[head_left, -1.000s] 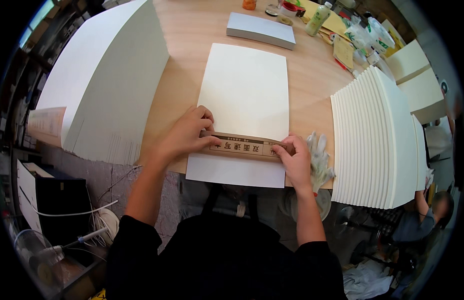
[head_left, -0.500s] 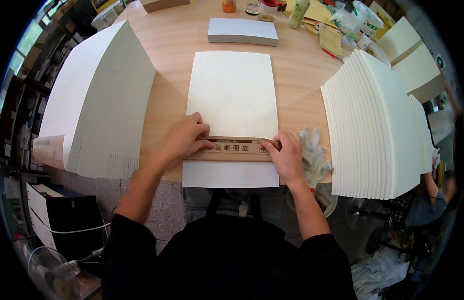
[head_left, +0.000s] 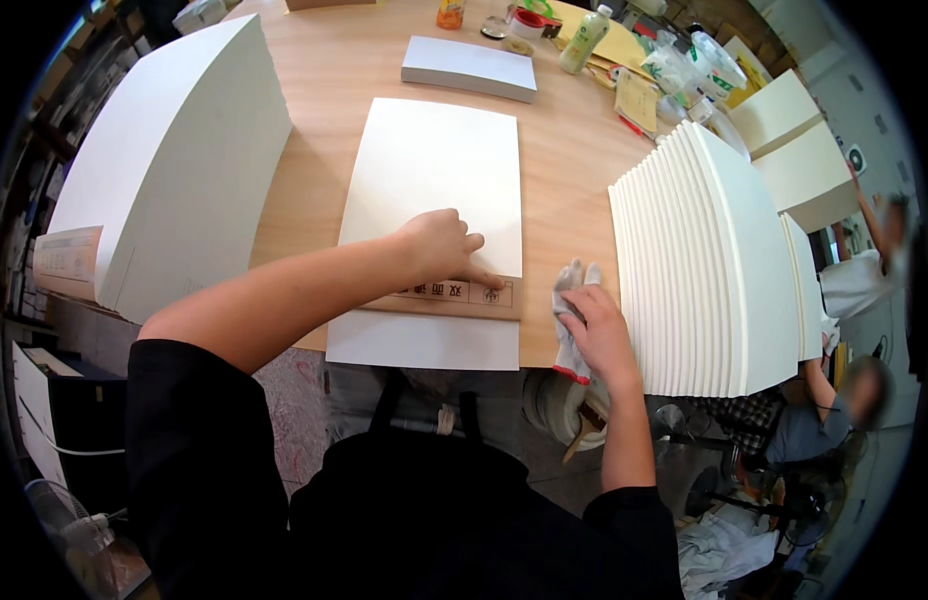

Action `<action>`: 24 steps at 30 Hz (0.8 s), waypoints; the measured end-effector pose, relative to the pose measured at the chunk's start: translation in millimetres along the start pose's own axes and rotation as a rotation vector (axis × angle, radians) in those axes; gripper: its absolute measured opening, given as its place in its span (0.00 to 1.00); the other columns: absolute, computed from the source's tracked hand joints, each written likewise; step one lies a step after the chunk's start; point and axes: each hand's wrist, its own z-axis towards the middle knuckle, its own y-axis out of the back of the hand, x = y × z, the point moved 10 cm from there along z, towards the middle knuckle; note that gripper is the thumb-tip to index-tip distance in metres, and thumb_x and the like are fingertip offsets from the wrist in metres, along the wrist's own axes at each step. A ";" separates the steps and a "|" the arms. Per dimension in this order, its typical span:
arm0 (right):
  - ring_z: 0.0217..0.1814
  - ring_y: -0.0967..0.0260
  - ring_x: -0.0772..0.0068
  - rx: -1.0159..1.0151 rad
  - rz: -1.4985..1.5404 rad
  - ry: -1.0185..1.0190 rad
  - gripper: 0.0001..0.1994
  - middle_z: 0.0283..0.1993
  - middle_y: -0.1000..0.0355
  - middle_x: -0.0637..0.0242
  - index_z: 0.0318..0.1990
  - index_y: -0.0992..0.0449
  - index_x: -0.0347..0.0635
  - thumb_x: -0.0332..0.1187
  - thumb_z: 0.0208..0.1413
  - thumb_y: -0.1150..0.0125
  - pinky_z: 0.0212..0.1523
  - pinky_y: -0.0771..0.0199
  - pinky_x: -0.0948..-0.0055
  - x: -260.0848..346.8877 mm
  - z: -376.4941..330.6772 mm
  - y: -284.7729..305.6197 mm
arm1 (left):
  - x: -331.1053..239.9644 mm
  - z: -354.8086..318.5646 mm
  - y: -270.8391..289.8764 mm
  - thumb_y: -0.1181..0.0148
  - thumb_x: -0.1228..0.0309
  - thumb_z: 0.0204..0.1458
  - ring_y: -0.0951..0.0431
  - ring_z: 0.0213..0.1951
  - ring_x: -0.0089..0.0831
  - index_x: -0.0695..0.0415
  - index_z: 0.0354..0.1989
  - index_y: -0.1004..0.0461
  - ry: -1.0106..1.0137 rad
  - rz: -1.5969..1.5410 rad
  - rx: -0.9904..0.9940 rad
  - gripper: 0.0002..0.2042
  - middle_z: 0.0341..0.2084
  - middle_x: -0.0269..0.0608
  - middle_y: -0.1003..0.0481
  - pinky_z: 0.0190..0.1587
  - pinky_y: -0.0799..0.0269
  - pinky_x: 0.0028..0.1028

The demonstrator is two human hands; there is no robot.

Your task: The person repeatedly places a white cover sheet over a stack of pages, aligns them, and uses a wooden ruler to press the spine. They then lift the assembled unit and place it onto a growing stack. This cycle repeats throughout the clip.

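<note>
A brown printed paper strip (head_left: 439,308) lies across the lower part of a stack of white sheets (head_left: 439,160). More white paper (head_left: 424,342) shows below the strip, out to the table's near edge. My left hand (head_left: 442,246) reaches across the stack, one finger stretched out and pressing on the strip's right end; it holds nothing. Just right of the stack, my right hand (head_left: 600,328) has its fingers curled over a white knitted glove (head_left: 568,345) with a red cuff. The glove is partly covered by that hand.
Tall piles of white paper stand left (head_left: 199,150) and right (head_left: 674,270) on the wooden table (head_left: 319,180). Farther back are a smaller paper stack (head_left: 469,75), a bottle (head_left: 586,40) and plastic bags (head_left: 714,65). Another person (head_left: 814,425) is at the far right.
Both hands were at the strip's ends. My left hand has crossed to its right end; my right hand has let go and moved right onto the glove. The view has turned slightly.
</note>
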 end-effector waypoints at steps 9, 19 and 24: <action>0.43 0.25 0.57 -0.002 -0.101 0.509 0.10 0.40 0.25 0.59 0.42 0.19 0.34 0.23 0.51 0.33 0.44 0.24 0.60 103.7 1.4 -45.7 | 6.6 4.6 4.3 0.18 0.62 0.36 0.20 0.52 0.34 0.08 0.72 0.42 -0.073 -0.032 -0.020 0.53 0.48 0.30 0.23 0.53 0.29 0.30; 0.50 0.25 0.51 -0.052 0.118 0.710 0.14 0.43 0.23 0.56 0.41 0.19 0.36 0.30 0.47 0.38 0.52 0.23 0.51 263.9 53.4 -189.3 | 11.0 13.5 -2.1 0.25 0.57 0.52 0.20 0.57 0.34 0.02 0.72 0.45 -0.028 -0.122 0.057 0.44 0.58 0.30 0.25 0.57 0.25 0.35; 0.49 0.24 0.54 -0.004 -0.178 0.751 0.10 0.41 0.23 0.58 0.37 0.19 0.37 0.31 0.48 0.38 0.50 0.23 0.52 263.8 43.6 -159.2 | 12.6 7.5 11.0 0.14 0.59 0.32 0.22 0.56 0.33 0.08 0.75 0.49 0.017 -0.100 -0.021 0.61 0.54 0.32 0.24 0.57 0.30 0.31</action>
